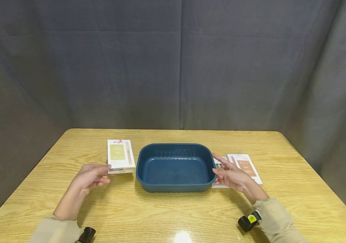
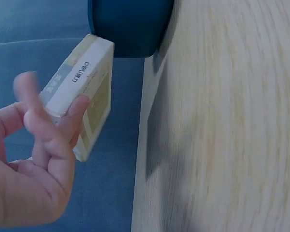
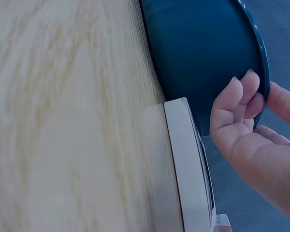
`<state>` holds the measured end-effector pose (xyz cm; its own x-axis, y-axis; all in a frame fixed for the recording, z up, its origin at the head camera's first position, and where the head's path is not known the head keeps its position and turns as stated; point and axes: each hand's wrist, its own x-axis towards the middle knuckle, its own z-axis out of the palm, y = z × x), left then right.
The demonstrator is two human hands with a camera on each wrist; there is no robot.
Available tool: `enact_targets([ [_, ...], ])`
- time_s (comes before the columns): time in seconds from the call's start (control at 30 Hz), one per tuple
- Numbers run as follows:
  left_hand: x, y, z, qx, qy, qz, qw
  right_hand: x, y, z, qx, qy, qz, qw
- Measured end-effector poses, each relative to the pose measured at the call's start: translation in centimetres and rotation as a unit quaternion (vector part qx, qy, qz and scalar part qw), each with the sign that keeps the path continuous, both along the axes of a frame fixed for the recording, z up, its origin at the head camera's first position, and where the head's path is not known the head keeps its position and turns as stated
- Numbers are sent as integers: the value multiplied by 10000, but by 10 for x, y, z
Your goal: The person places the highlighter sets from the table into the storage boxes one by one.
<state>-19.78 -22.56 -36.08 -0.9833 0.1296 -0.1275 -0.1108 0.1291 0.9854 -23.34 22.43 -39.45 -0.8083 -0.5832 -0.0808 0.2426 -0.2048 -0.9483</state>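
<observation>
A dark blue plastic basin (image 1: 175,170) stands on the wooden table, with nothing lying in it. My left hand (image 1: 92,177) pinches the near left corner of a flat white box (image 1: 118,153) with a yellow-green panel, just left of the basin. In the left wrist view that box (image 2: 82,72) is raised, its shadow apart from it on the table. My right hand (image 1: 230,173) grips the basin's right rim, thumb and fingers on either side of the wall (image 3: 203,53) in the right wrist view.
Right of the basin lies a white box with an orange-brown panel (image 1: 245,168). Another white box (image 1: 220,186) lies beside the basin, partly hidden under my right hand. The table (image 1: 173,216) ends at a grey curtain (image 1: 130,67) at the back and sides.
</observation>
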Motion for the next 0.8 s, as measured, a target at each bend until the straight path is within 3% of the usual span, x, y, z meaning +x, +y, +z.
enact_targets([
  [0.23, 0, -6, 1, 654, -82, -120, 9978, 0, 0, 0, 31, -9, 0, 10000],
  [0.8, 1, 10, 17, 1151, 266, 63, 9930, 0, 1, 0, -53, 49, 72, 9999],
])
